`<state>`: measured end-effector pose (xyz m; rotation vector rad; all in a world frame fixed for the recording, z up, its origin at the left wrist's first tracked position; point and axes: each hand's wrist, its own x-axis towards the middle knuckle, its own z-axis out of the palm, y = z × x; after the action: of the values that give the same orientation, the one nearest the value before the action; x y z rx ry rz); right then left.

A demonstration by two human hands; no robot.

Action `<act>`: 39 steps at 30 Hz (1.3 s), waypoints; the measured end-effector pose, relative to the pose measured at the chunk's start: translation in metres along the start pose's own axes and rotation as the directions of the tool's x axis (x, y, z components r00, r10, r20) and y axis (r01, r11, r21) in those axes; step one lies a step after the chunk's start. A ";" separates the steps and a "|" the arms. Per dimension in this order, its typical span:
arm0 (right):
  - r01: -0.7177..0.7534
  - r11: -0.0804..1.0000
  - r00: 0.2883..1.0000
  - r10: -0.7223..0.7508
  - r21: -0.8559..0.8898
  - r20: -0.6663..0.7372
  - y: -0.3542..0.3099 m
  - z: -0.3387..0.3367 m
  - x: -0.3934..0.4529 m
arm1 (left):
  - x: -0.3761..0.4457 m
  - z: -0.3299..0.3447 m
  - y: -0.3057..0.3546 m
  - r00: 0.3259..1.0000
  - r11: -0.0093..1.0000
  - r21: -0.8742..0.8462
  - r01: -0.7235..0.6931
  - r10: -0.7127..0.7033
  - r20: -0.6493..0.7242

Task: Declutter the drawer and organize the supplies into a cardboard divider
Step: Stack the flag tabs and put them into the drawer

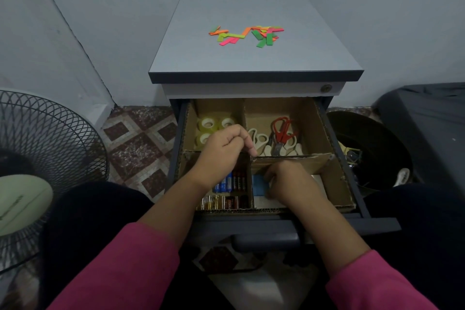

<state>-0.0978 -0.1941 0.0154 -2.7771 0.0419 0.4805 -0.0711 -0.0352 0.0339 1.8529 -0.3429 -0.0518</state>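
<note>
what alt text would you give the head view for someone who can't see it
Two hands work in an open drawer fitted with a cardboard divider: the left hand pinches its centre wall, the right hand reaches into the front-right compartment. Other compartments hold tape rolls, scissors and batteries; coloured paper strips lie on the cabinet top.

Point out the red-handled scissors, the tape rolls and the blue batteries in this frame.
Red-handled scissors (283, 131): head view, on the red handle loops, far right compartment.
Tape rolls (208, 124): head view, on the far left roll's top, far left compartment.
Blue batteries (225, 184): head view, on their blue casings, near left compartment.
</note>
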 end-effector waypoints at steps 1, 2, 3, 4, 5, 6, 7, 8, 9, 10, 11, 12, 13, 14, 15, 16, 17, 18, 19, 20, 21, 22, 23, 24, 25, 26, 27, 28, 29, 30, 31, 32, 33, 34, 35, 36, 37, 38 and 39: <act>-0.002 1.000 1.000 0.003 -0.012 0.025 -0.001 -0.001 0.000 | 0.000 0.000 0.000 1.000 1.000 0.001 -0.001 0.001 -0.001; -0.006 1.000 0.998 0.007 -0.022 0.058 -0.001 -0.003 0.001 | 0.000 0.000 0.000 1.000 1.000 0.001 -0.003 0.003 -0.002; -0.009 1.000 0.997 0.012 -0.025 0.081 -0.002 -0.004 0.001 | 0.000 0.000 0.000 1.000 1.000 0.001 -0.004 0.004 -0.003; -0.010 1.000 0.996 0.011 -0.021 0.083 -0.002 -0.004 0.001 | 0.000 0.000 0.000 1.000 1.000 0.001 -0.004 0.004 -0.003; -0.006 1.000 0.997 0.007 -0.017 0.072 -0.002 -0.004 0.002 | 0.000 0.000 0.000 1.000 1.000 0.005 -0.003 0.003 -0.004; -0.003 1.000 0.998 0.004 -0.014 0.065 -0.002 -0.003 0.002 | 0.000 0.000 0.001 1.000 1.000 0.012 -0.001 0.001 -0.005; -0.001 1.000 0.998 0.002 -0.013 0.065 -0.003 -0.003 0.002 | 0.000 0.000 0.001 1.000 1.000 0.016 0.000 0.000 -0.005; -0.002 1.000 0.997 0.003 -0.012 0.073 -0.003 -0.003 0.001 | 0.000 0.000 0.001 1.000 1.000 0.017 0.001 -0.001 -0.005; -0.006 1.000 0.997 0.007 -0.008 0.081 -0.004 -0.003 0.001 | 0.000 0.000 0.001 1.000 1.000 0.015 0.002 -0.002 -0.005; -0.010 1.000 0.996 0.010 -0.002 0.086 -0.004 -0.003 0.001 | 0.000 0.000 0.001 1.000 1.000 0.013 0.003 -0.003 -0.004; -0.012 1.000 0.997 0.011 0.006 0.083 -0.004 -0.003 0.001 | 0.000 0.000 0.000 1.000 1.000 0.013 0.006 -0.006 -0.003; -0.017 1.000 0.997 0.015 0.019 0.075 -0.003 -0.004 0.001 | 0.000 0.000 0.000 1.000 1.000 0.013 0.008 -0.008 -0.003; -0.024 0.999 0.997 0.021 0.034 0.068 -0.003 -0.004 0.001 | 0.000 0.000 0.000 1.000 1.000 0.013 0.007 -0.007 -0.004; -0.028 0.999 0.998 0.025 0.046 0.064 -0.002 -0.004 0.000 | 0.000 0.000 0.000 1.000 1.000 0.012 0.005 -0.005 -0.005; -0.030 0.998 0.997 0.027 0.049 0.066 -0.002 -0.004 0.000 | 0.000 0.000 0.000 1.000 1.000 0.012 0.003 -0.003 -0.005; -0.031 0.998 0.997 0.027 0.049 0.075 -0.002 -0.005 0.000 | 0.000 0.000 0.000 1.000 1.000 0.011 0.001 -0.001 -0.003; -0.033 0.998 0.996 0.029 0.047 0.083 -0.003 -0.006 0.000 | 0.000 0.001 0.000 1.000 1.000 0.008 -0.001 0.001 0.000; -0.033 0.998 0.996 0.029 0.047 0.086 -0.003 -0.007 0.000 | 0.000 0.001 0.000 1.000 1.000 0.003 0.000 0.000 0.003; -0.031 0.998 0.996 0.027 0.048 0.085 -0.004 -0.007 0.000 | 0.001 0.001 -0.001 1.000 1.000 0.000 0.003 -0.003 0.002; -0.029 0.999 0.996 0.025 0.046 0.087 -0.005 -0.007 0.000 | 0.001 0.001 -0.001 1.000 1.000 -0.003 0.006 -0.006 -0.001; -0.027 0.999 0.996 0.023 0.040 0.088 -0.005 -0.007 0.000 | 0.001 0.001 -0.001 1.000 1.000 -0.005 0.008 -0.008 -0.004; -0.027 0.999 0.996 0.024 0.033 0.087 -0.005 -0.007 0.000 | 0.001 0.001 -0.001 1.000 1.000 -0.004 0.009 -0.009 -0.005; -0.027 0.999 0.997 0.025 0.029 0.079 -0.005 -0.006 0.000 | 0.001 0.001 -0.001 1.000 1.000 -0.001 0.009 -0.009 -0.005; -0.027 0.999 0.998 0.025 0.033 0.061 -0.005 -0.005 0.000 | 0.001 0.001 -0.002 1.000 1.000 0.004 0.010 -0.010 -0.004; -0.025 0.999 0.999 0.023 0.040 0.042 -0.004 -0.004 0.000 | 0.001 0.001 -0.002 1.000 1.000 0.006 0.011 -0.011 -0.003; -0.024 0.999 0.999 0.022 0.045 0.038 -0.004 -0.004 0.000 | 0.001 0.001 -0.002 1.000 1.000 0.005 0.010 -0.010 -0.002; -0.025 0.999 0.998 0.023 0.041 0.050 -0.005 -0.004 0.000 | 0.001 0.001 -0.001 1.000 1.000 0.004 0.008 -0.008 -0.003; -0.031 0.999 0.997 0.028 0.038 0.069 -0.006 -0.005 0.000 | 0.001 0.001 -0.001 1.000 1.000 0.003 0.005 -0.004 -0.003; -0.037 0.999 0.996 0.033 0.040 0.083 -0.006 -0.005 0.000 | 0.000 0.001 -0.001 1.000 1.000 0.002 0.002 -0.002 -0.001; -0.039 0.998 0.995 0.034 0.044 0.093 -0.007 -0.006 0.001 | 0.000 0.001 -0.001 1.000 1.000 0.001 0.001 -0.001 0.001; -0.034 0.999 0.995 0.030 0.043 0.099 -0.007 -0.006 0.001 | 0.000 0.001 -0.001 1.000 1.000 0.002 0.002 -0.002 0.003; -0.029 0.999 0.994 0.025 0.033 0.108 -0.007 -0.006 0.002 | 0.000 0.001 -0.002 1.000 1.000 0.003 0.003 -0.003 0.004; -0.026 0.999 0.993 0.023 0.025 0.112 -0.007 -0.006 0.002 | 0.001 0.001 -0.002 1.000 1.000 0.005 0.006 -0.006 0.003; -0.025 0.999 0.994 0.022 0.023 0.110 -0.006 -0.005 0.003 | 0.001 0.001 -0.002 1.000 1.000 0.005 0.008 -0.008 0.002; -0.019 1.000 0.995 0.017 0.024 0.103 -0.006 -0.005 0.003 | 0.001 0.002 -0.001 1.000 1.000 0.001 0.011 -0.011 0.003; -0.013 1.000 0.995 0.011 0.021 0.099 -0.006 -0.005 0.003 | 0.000 0.002 -0.001 1.000 1.000 -0.003 0.014 -0.014 0.005; -0.009 1.000 0.995 0.007 0.013 0.103 -0.006 -0.005 0.003 | 0.000 0.002 -0.001 1.000 1.000 -0.001 0.017 -0.017 0.007; -0.010 1.000 0.994 0.009 0.008 0.109 -0.006 -0.005 0.004 | 0.000 0.002 -0.001 1.000 1.000 0.004 0.020 -0.020 0.007; -0.011 1.000 0.994 0.011 0.005 0.109 -0.006 -0.005 0.003 | 0.000 0.002 -0.001 1.000 1.000 0.009 0.021 -0.021 0.006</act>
<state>-0.0925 -0.1894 0.0202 -2.7414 0.0335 0.6322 -0.0710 -0.0367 0.0325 1.8651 -0.3290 -0.0705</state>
